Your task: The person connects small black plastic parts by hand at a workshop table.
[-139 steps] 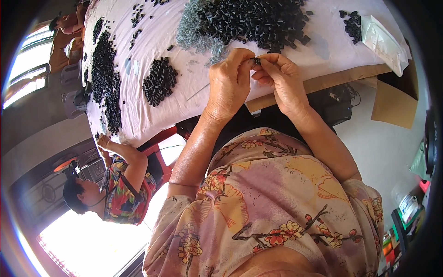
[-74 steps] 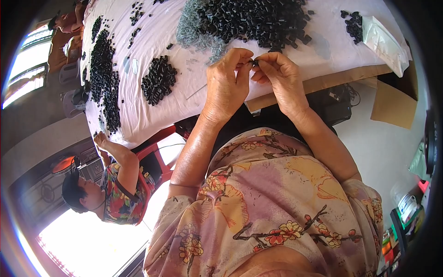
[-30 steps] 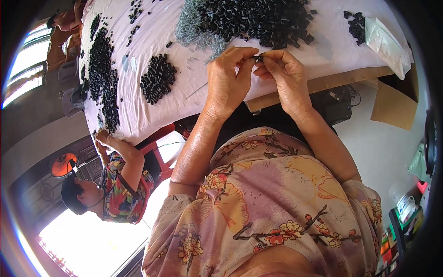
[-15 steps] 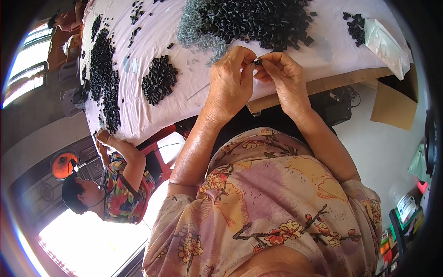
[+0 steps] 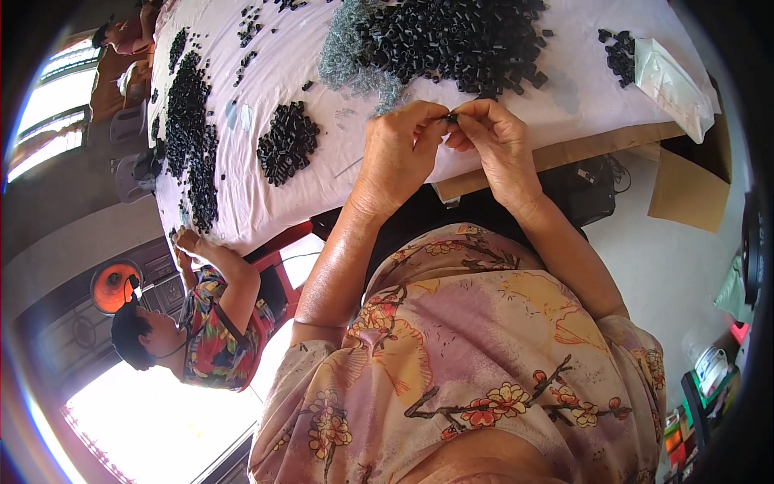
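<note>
Both my hands meet just above the near edge of the table, fingertips pinched on one small black plastic piece (image 5: 451,118). My left hand (image 5: 401,153) grips it from the left with thumb and forefinger. From the right, the thumb and fingers of my right hand (image 5: 501,149) close on the same piece, hiding most of it. Beyond my hands lies a large heap of short black tubular pieces (image 5: 459,48). Against its left side rests a pile of thin silvery metal bits (image 5: 351,60). A smaller heap of black pieces (image 5: 288,143) sits left of my left hand.
A white cloth (image 5: 242,194) covers the table. A long black heap (image 5: 191,137) runs along its left, near a seated co-worker (image 5: 189,331) whose hands reach the table edge. At right are a white plastic bag (image 5: 673,89), a few black pieces (image 5: 619,58) and a cardboard box (image 5: 685,189).
My hands sit slightly lower in the picture, still pinching the small black piece. The table and its heaps have shifted a little in view.
</note>
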`<state>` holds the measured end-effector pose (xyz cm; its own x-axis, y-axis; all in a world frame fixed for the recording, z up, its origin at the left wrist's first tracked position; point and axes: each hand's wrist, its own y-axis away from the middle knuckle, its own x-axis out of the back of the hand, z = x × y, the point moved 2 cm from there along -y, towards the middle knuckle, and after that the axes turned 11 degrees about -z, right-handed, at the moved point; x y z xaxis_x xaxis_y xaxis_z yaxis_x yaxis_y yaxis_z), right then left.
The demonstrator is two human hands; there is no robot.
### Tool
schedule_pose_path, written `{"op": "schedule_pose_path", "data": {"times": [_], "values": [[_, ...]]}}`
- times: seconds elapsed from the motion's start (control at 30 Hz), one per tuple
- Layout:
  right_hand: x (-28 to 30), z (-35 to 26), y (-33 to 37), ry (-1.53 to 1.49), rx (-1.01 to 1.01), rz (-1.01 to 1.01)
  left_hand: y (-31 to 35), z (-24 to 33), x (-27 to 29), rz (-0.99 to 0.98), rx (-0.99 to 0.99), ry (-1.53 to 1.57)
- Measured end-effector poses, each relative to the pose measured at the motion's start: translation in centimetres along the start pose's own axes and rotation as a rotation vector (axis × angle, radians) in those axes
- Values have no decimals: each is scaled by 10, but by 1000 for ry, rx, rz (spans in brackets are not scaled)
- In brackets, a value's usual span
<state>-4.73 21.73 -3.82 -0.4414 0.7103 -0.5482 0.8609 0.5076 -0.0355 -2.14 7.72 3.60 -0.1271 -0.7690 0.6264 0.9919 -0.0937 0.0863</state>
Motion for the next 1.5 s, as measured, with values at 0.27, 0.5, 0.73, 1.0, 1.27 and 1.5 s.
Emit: {"op": "schedule_pose_path", "data": {"times": [0.27, 0.5, 0.73, 1.0, 1.27, 1.5], "values": [[-2, -4, 0, 11, -11, -8, -1, -3, 1, -51, 113, 128], [-2, 0, 1, -64, -85, 24, 0, 1, 3, -48, 83, -23], [-2, -5, 1, -6, -48, -6, -4, 0, 2, 24, -38, -11], [1, -3, 1, 5, -145, 17, -3, -1, -2, 23, -17, -54], [-2, 3, 2, 52, -62, 43, 2, 2, -9, 42, -3, -198], [0, 8, 3, -190, -58, 172, 0, 1, -20, 153, -73, -163]]}}
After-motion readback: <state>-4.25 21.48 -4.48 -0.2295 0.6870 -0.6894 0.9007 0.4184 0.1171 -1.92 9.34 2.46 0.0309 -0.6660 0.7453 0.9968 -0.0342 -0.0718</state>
